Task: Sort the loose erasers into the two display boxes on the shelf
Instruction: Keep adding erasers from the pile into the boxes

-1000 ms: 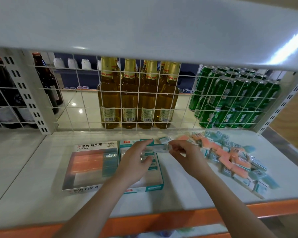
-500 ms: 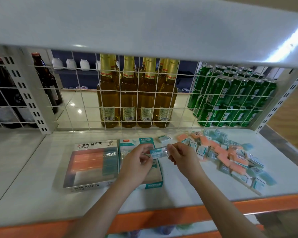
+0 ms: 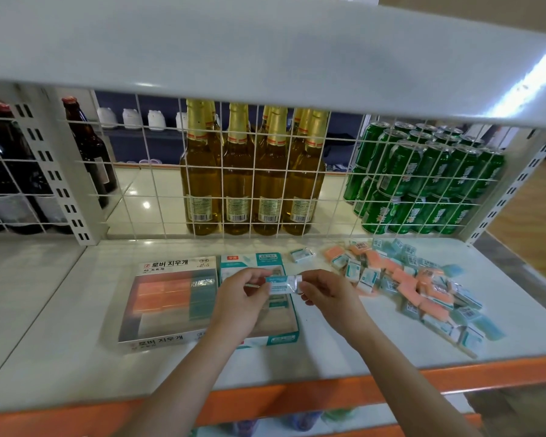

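Two display boxes lie side by side on the white shelf: a white-edged box (image 3: 158, 339) holding orange and teal erasers, and a teal-edged box (image 3: 281, 337) to its right. Above the teal box, my left hand (image 3: 238, 305) and my right hand (image 3: 327, 294) pinch the two ends of one wrapped teal-and-white eraser (image 3: 279, 284). A heap of loose orange and teal erasers (image 3: 416, 285) spreads over the shelf to the right. One single eraser (image 3: 300, 255) lies apart behind the teal box.
A white wire grid (image 3: 158, 184) closes the back of the shelf; golden bottles (image 3: 249, 184), green cans (image 3: 423, 181) and dark bottles (image 3: 89, 152) stand behind it. An upper shelf (image 3: 265, 52) overhangs. The shelf's front edge (image 3: 265, 402) is orange.
Both hands with the eraser have drifted slightly toward me and lower over the teal box; the eraser stays pinched between them.
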Available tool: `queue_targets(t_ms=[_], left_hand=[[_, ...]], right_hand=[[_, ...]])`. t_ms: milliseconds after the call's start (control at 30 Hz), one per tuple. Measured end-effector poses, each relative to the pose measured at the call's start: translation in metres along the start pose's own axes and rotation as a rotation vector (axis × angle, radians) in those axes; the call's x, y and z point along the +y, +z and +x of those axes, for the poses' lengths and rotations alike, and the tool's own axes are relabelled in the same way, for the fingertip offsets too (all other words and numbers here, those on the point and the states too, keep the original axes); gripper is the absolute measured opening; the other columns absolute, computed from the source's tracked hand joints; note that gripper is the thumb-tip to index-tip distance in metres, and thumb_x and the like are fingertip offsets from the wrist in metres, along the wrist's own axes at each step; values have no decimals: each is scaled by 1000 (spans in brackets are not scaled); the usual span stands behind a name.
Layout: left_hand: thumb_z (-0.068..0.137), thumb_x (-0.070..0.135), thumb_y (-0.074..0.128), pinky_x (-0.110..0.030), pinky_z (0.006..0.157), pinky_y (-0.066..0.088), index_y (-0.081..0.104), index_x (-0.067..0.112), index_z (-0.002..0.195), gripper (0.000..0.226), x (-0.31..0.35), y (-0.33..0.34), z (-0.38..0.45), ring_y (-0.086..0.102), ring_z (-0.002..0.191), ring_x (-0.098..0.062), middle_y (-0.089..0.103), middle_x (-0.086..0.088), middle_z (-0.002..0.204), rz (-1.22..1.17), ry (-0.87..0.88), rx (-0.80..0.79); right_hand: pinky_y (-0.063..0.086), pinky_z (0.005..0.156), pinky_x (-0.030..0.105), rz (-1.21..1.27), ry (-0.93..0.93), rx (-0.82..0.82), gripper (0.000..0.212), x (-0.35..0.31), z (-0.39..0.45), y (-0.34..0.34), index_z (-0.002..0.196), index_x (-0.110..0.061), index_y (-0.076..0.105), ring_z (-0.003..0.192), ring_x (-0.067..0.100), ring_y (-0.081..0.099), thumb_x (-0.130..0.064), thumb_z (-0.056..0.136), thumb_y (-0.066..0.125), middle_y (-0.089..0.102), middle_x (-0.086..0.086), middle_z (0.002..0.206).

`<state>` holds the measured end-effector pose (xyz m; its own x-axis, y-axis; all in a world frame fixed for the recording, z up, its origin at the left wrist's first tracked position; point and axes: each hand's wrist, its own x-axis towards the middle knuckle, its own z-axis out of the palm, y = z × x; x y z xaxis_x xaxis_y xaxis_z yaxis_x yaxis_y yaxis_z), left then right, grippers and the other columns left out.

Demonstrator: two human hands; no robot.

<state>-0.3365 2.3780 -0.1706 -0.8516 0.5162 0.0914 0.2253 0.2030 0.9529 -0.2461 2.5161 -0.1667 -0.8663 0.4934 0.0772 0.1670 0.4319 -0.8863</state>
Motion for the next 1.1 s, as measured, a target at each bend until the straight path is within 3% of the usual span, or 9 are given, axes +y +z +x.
queue_targets(t_ms=[167,300,400,567,733,967,1100], left_hand=[[90,10,57,-10,63,50,61,25,96,17,-4,-1,0,55,87,-2,55,17,90,-10,-20,-11],[89,10,57,-11,63,51,60,26,97,18,-5,-3,-2,55,89,-4,55,16,91,-7,-38,-30],[89,9,58,-9,61,48,59,26,98,19,-6,-4,-2,55,85,0,54,18,91,27,-30,-46],[90,10,56,-4,55,44,58,23,102,18,-6,-10,-2,52,83,3,54,17,93,97,-26,-58],[91,14,55,-9,54,41,60,25,103,17,-8,-21,-1,52,84,3,56,16,97,144,-25,-60],[90,12,57,-2,58,44,65,17,110,22,-3,-21,1,53,79,6,62,8,100,165,-5,-176],[88,12,61,-5,62,45,64,15,113,25,-2,-17,2,57,80,1,66,2,105,195,-2,-202]], right_hand=[[48,74,20,41,-9,-45,28,2,-3,0,110,-18,59,76,8,56,-4,87,60,62,-4,81],[46,68,11,-5,-57,-59,30,3,-4,0,103,-24,59,68,-3,56,1,85,60,60,-7,78],[44,66,9,-17,-64,-70,27,3,-5,0,103,-20,59,66,-8,55,1,86,58,60,-8,78],[47,73,15,-129,-83,-112,26,2,-4,-4,112,-11,62,76,5,57,-5,88,58,65,-1,88],[42,66,7,-213,-116,-125,26,0,-3,-3,114,-11,62,68,-8,55,-7,88,58,60,-8,83],[42,64,6,-38,-137,-128,30,-12,-5,1,114,-7,61,69,-14,55,4,87,55,58,-12,78],[44,63,8,31,-116,-71,35,-18,-4,6,114,-20,56,67,-8,54,4,88,55,57,-8,77]])
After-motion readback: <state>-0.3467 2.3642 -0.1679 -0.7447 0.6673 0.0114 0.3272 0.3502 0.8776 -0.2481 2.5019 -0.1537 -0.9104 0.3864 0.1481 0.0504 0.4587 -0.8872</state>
